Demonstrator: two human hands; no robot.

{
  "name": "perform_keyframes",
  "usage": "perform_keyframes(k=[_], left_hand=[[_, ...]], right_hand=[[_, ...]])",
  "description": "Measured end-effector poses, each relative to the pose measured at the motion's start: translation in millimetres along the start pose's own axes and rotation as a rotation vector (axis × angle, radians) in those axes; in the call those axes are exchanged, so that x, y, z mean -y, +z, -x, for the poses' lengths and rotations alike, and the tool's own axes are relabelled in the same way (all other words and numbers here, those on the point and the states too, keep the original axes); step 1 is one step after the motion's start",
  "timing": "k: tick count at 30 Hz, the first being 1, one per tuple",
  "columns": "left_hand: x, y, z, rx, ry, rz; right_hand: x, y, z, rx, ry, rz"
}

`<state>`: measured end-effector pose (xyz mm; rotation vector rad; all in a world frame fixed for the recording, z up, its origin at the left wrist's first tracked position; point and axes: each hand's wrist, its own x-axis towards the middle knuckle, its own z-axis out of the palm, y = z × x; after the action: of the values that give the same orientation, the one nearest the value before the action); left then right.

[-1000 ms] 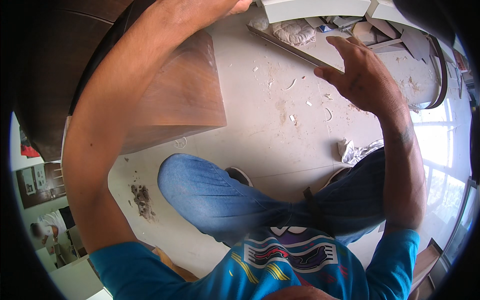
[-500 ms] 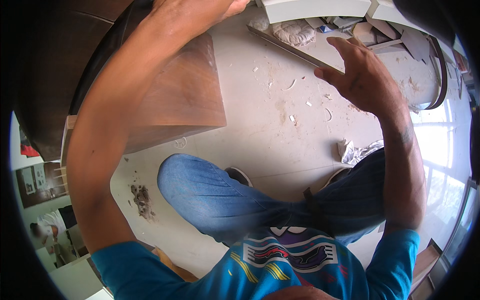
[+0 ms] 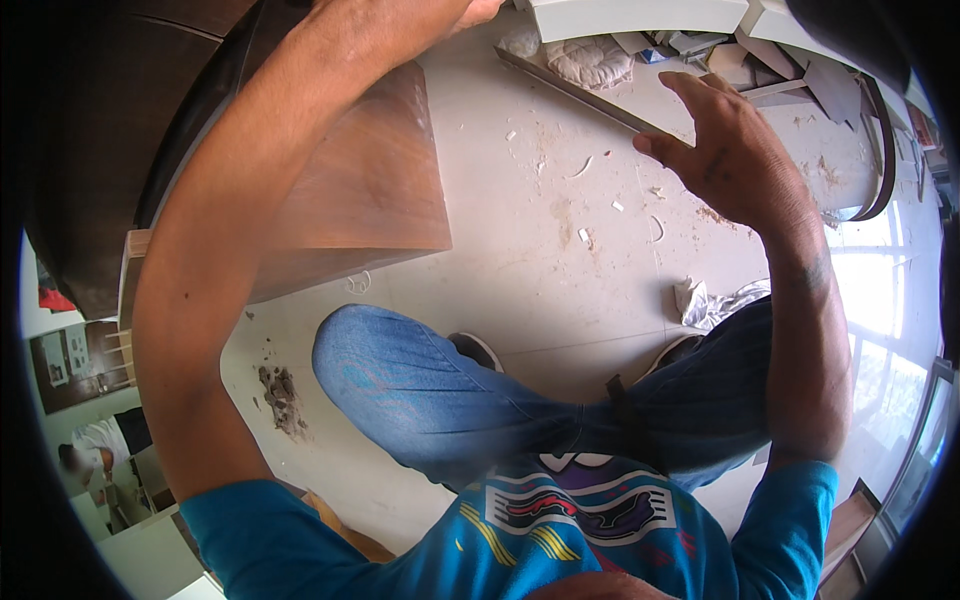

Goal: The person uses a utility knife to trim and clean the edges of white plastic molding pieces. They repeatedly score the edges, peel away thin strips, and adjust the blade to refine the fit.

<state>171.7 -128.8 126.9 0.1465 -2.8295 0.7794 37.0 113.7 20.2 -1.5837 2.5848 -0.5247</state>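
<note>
At the top edge, my left hand (image 3: 465, 14) is mostly cut off; what it holds, if anything, is hidden. Its forearm arches up the left side, across a brown wooden box-like piece (image 3: 375, 175) and a dark curved edge beside it. My right hand (image 3: 720, 150) is raised on the right with thumb and fingers spread and nothing visible in it. Behind it, a long narrow dark strip (image 3: 565, 85) runs diagonally over the floor (image 3: 530, 290). My legs in jeans (image 3: 400, 390) are bent below.
White cushion (image 3: 590, 62), board offcuts (image 3: 830, 90), curved dark band (image 3: 885, 145) at top right. Crumpled white cloth (image 3: 710, 300) by my right knee, grey debris (image 3: 280, 400) at left, small scraps on the floor. Another person (image 3: 105, 450) bends over at far left. Glossy window-like reflection at right.
My right hand has shifted very slightly, with its fingers still spread. The other person at far left has moved a little. Otherwise the scene looks almost the same.
</note>
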Motion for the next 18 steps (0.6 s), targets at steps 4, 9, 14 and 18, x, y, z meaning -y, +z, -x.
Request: perform_keyframes(k=[4, 9, 14, 18], left_hand=[[-0.9, 3.3, -3.2, -0.006, -0.007, -0.014], [-15.0, -5.1, 1.9, -0.125, -0.002, -0.02], [-8.9, 3.0, -2.4, -0.042, 0.003, -0.065], [-11.3, -3.7, 1.3, 0.048, 0.007, -0.086]], right_hand=[[-1.4, 0.1, -1.0, 0.041, 0.013, 0.014], [1.9, -1.6, -1.5, 0.069, 0.025, 0.003], [3.5, -1.3, 0.3, 0.056, 0.028, 0.009], [2.6, -0.6, 0.8, 0.054, 0.022, 0.005]])
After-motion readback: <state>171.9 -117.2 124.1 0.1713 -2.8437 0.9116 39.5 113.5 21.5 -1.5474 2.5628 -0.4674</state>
